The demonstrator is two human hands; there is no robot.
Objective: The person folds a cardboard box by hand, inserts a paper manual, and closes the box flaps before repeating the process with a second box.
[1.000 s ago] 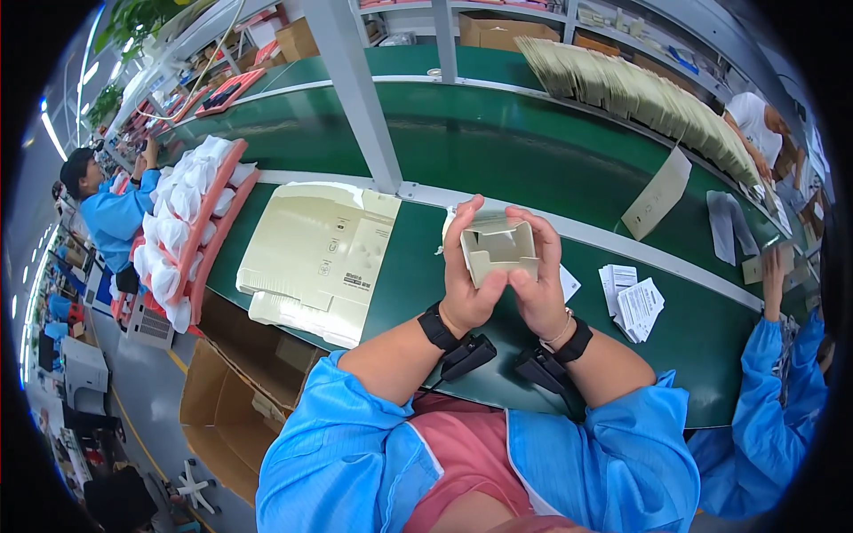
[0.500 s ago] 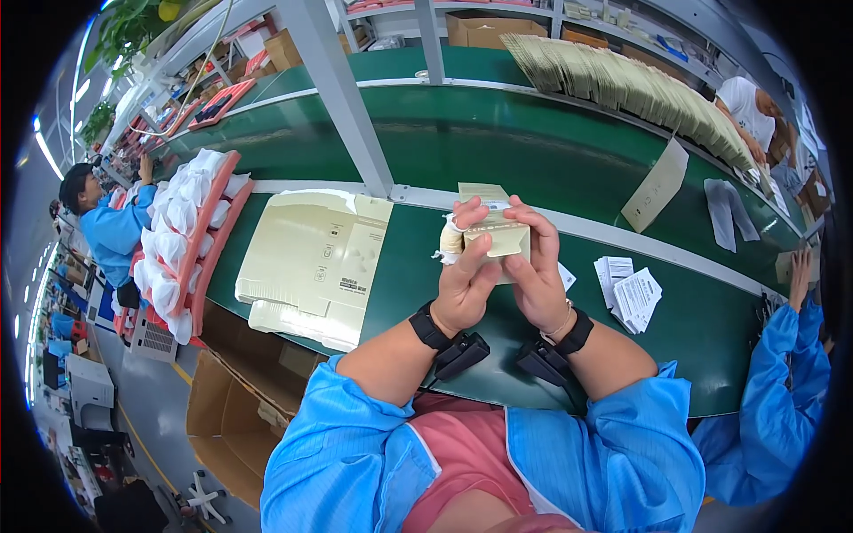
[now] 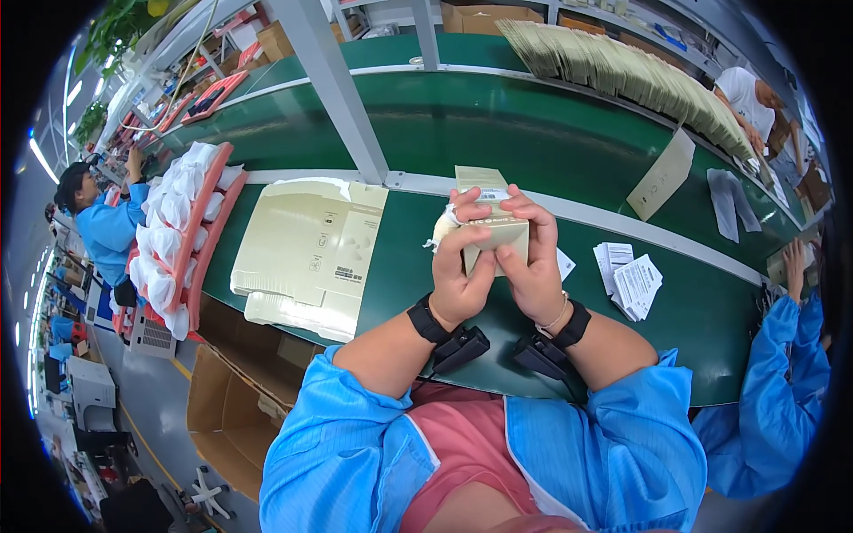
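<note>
A small beige carton point(image 3: 491, 226) is held above the green table point(image 3: 702, 311) between the left hand point(image 3: 462, 266) and the right hand point(image 3: 533, 258), the fingers of both curled closed around its sides with thumbs pressed on its near face. To the left, a stack of flattened cartons point(image 3: 306, 253) is laid on the table, and beyond it a red tray of white bagged items point(image 3: 178, 231) is seen. Folded leaflets point(image 3: 633, 282) are spread to the right. A grey post point(image 3: 333, 89) is set behind the carton.
</note>
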